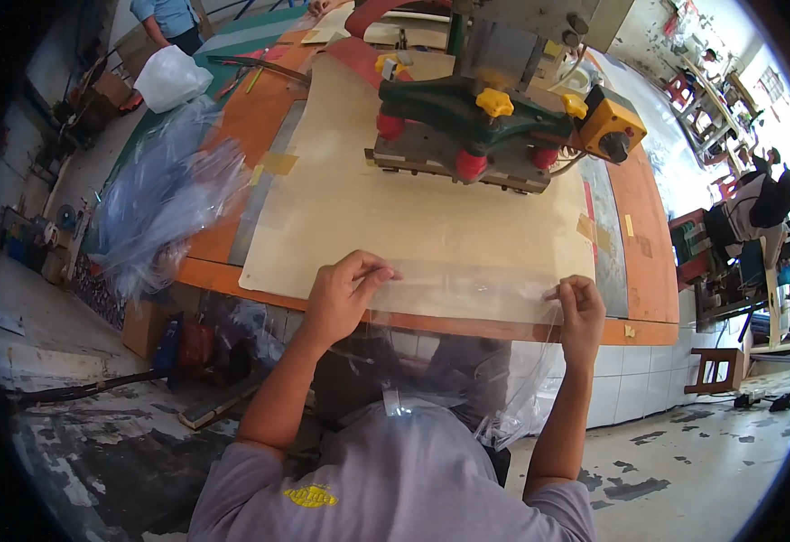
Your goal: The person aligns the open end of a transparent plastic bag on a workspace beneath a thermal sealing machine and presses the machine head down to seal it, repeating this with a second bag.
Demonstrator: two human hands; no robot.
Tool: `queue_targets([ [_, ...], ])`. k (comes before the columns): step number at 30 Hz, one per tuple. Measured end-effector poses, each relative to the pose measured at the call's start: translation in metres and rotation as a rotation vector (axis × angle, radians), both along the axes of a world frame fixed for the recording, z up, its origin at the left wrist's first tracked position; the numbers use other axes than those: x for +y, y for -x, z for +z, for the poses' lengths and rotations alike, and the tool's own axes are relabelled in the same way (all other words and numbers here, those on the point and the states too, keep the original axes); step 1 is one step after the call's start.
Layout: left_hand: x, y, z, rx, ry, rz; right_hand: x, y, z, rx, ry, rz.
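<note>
Between my two hands stretches a clear plastic sheet (467,287), lying over the near edge of a cream board and hanging down past the table front. My left hand (352,287) pinches its left corner, fingers closed. At the right corner my right hand (579,307) pinches the sheet too. Beyond the sheet, the cream board (467,221) covers the middle of the orange table (210,246). Over the board's far part stands a press head (476,122) with a dark green frame, yellow knobs and red feet.
A heap of clear plastic sheets (165,194) lies on the table's left side, near a white plastic bag (171,79). A yellow control box (612,125) is fixed at the press's right. One person (171,20) stands far left; another (761,203) sits at the right.
</note>
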State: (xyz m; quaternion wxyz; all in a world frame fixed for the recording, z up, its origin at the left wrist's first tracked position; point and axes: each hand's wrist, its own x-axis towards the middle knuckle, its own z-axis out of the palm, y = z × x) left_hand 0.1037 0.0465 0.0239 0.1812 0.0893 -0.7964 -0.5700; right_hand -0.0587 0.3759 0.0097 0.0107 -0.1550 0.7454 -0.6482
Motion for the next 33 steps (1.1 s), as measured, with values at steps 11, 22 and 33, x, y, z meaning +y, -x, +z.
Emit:
queue_targets([
  [11,0.028,-0.028,-0.028,0.156,0.503,0.117,0.019,-0.024,-0.029,0.063,-0.083,-0.069],
  [22,0.016,0.001,0.021,0.144,-0.357,-0.042,0.019,-0.003,0.026,-0.063,-0.048,0.01],
  [33,0.005,0.017,0.026,0.174,-0.31,-0.008,0.012,0.016,0.026,-0.11,0.255,0.054],
])
